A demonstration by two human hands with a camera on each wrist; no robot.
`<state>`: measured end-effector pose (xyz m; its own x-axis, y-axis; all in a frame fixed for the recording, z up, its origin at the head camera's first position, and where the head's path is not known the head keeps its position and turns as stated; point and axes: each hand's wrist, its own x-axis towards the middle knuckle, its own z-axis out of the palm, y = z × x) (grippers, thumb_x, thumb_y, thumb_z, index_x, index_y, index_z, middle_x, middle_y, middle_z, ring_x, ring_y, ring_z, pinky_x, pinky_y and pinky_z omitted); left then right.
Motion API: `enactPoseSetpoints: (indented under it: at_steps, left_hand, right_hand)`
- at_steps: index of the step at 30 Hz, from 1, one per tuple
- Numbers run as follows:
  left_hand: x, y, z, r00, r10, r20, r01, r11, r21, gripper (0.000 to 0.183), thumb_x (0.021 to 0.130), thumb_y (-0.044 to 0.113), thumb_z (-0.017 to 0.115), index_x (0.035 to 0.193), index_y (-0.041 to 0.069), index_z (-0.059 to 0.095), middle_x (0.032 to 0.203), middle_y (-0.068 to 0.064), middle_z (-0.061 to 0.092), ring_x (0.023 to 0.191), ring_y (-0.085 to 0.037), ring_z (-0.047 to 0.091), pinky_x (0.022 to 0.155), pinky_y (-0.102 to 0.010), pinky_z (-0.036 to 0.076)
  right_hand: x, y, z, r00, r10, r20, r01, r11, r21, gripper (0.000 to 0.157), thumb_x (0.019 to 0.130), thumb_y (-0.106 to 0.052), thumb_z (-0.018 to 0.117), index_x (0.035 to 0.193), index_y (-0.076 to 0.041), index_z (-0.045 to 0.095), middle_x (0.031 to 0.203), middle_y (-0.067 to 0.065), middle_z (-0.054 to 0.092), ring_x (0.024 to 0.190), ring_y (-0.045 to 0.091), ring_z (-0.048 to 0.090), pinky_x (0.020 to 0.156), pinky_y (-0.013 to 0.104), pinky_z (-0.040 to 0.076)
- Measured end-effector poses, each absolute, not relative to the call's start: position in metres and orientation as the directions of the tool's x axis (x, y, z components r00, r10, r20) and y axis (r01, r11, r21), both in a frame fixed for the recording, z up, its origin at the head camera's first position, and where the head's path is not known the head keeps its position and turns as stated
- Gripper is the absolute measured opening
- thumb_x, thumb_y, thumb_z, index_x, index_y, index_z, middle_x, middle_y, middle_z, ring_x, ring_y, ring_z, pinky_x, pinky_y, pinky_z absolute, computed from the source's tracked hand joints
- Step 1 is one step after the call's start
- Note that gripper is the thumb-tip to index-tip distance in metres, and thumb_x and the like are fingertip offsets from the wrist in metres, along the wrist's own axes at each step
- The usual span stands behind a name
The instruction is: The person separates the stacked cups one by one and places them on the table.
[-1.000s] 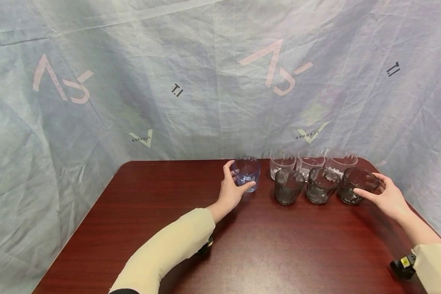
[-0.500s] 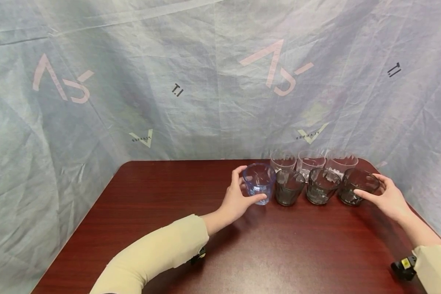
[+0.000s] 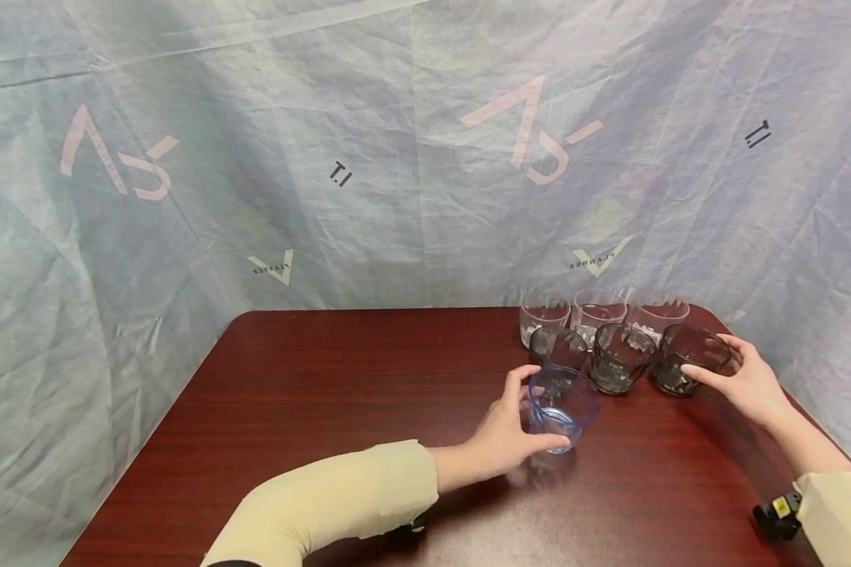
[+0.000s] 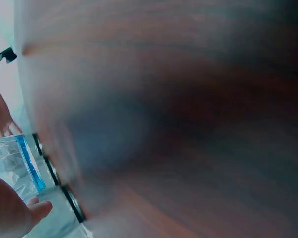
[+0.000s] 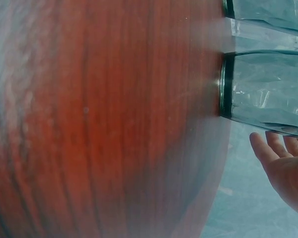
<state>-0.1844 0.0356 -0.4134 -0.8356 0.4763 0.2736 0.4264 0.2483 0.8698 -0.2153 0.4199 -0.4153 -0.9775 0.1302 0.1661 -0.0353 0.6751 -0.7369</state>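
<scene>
My left hand [image 3: 499, 437] grips a blue-tinted drinking glass [image 3: 566, 405] by its side, thumb low in front and fingers round the far side. The glass stands nearer to me than the row of smoky grey glasses and overlaps the left grey glass [image 3: 557, 346]. Its blue bottom [image 4: 32, 166] shows in the left wrist view, raised off the table. At the right end of the row, my right hand [image 3: 752, 386] holds another grey glass [image 3: 691, 350] between thumb and fingers. That glass [image 5: 265, 91] stands upright on the table. Between these two is the middle grey glass [image 3: 620, 362].
Behind the grey row stand three colourless glasses, the left [image 3: 542, 311], middle [image 3: 600, 309] and right [image 3: 659, 311], close to the back edge. The dark red table [image 3: 312, 370] ends at a hanging grey cloth [image 3: 397, 228] with printed letters.
My left hand has carried the blue glass from left of the rows rightward and towards me, to in front of the left grey glass. My right hand stays at the rightmost grey glass.
</scene>
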Motion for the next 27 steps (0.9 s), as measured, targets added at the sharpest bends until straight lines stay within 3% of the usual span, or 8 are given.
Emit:
enactPoseSetpoints:
  at_steps: [5, 9, 13, 19, 21, 27]
  left_hand:
    - [-0.181, 0.051, -0.419, -0.83, 0.499, 0.25, 0.425, 0.273, 0.863, 0.091, 0.078, 0.023, 0.085, 0.144, 0.03, 0.023, 0.131, -0.007, 0.055, 0.114, -0.012, 0.055, 0.092, -0.03, 0.045]
    - [-0.18, 0.06, -0.423, -0.846, 0.482, 0.228, 0.409, 0.314, 0.857, 0.09, 0.078, 0.027, 0.085, 0.143, 0.033, 0.023, 0.131, -0.009, 0.053, 0.115, -0.011, 0.053, 0.09, -0.029, 0.045]
    - [-0.18, 0.065, -0.426, -0.857, 0.469, 0.214, 0.392, 0.325, 0.861, 0.09, 0.078, 0.027, 0.085, 0.143, 0.032, 0.023, 0.13, -0.008, 0.053, 0.115, -0.012, 0.052, 0.091, -0.029, 0.045]
    - [-0.182, 0.066, -0.431, -0.873, 0.441, 0.208, 0.372, 0.327, 0.869, 0.088, 0.077, 0.023, 0.086, 0.141, 0.031, 0.025, 0.128, -0.004, 0.055, 0.112, -0.011, 0.053, 0.091, -0.028, 0.044]
    - [-0.183, 0.066, -0.432, -0.879, 0.433, 0.197, 0.36, 0.333, 0.872, 0.088, 0.076, 0.023, 0.086, 0.14, 0.032, 0.026, 0.127, -0.004, 0.055, 0.112, -0.011, 0.052, 0.091, -0.028, 0.044]
    - [-0.185, 0.066, -0.435, -0.871, 0.449, 0.202, 0.376, 0.343, 0.861, 0.088, 0.078, 0.026, 0.085, 0.141, 0.031, 0.024, 0.128, -0.006, 0.054, 0.113, -0.012, 0.052, 0.091, -0.028, 0.044]
  right_hand:
    - [-0.216, 0.42, -0.415, -0.978, 0.131, 0.16, -0.031, 0.671, -0.74, 0.094, 0.092, -0.035, 0.068, 0.15, 0.008, 0.007, 0.142, 0.036, 0.029, 0.137, 0.039, 0.027, 0.069, 0.003, 0.031]
    - [-0.216, 0.421, -0.416, -0.975, 0.132, 0.176, -0.041, 0.679, -0.733, 0.093, 0.092, -0.034, 0.069, 0.15, 0.008, 0.01, 0.139, 0.033, 0.033, 0.128, 0.01, 0.04, 0.069, 0.004, 0.032]
    - [-0.215, 0.421, -0.415, -0.974, 0.125, 0.188, -0.055, 0.678, -0.733, 0.093, 0.092, -0.032, 0.07, 0.149, 0.01, 0.01, 0.137, 0.032, 0.035, 0.106, -0.011, 0.04, 0.069, 0.005, 0.033]
    - [-0.215, 0.421, -0.415, -0.972, 0.124, 0.201, -0.067, 0.672, -0.737, 0.092, 0.091, -0.032, 0.07, 0.148, 0.011, 0.011, 0.134, 0.031, 0.036, 0.097, -0.016, 0.037, 0.068, 0.005, 0.034]
    - [-0.215, 0.42, -0.414, -0.972, 0.126, 0.197, -0.061, 0.675, -0.735, 0.092, 0.091, -0.032, 0.07, 0.148, 0.01, 0.011, 0.135, 0.031, 0.036, 0.104, -0.011, 0.041, 0.069, 0.005, 0.033]
    - [-0.215, 0.42, -0.415, -0.973, 0.125, 0.194, -0.062, 0.67, -0.74, 0.091, 0.092, -0.029, 0.07, 0.148, 0.012, 0.01, 0.138, 0.036, 0.033, 0.101, -0.013, 0.04, 0.068, 0.004, 0.033]
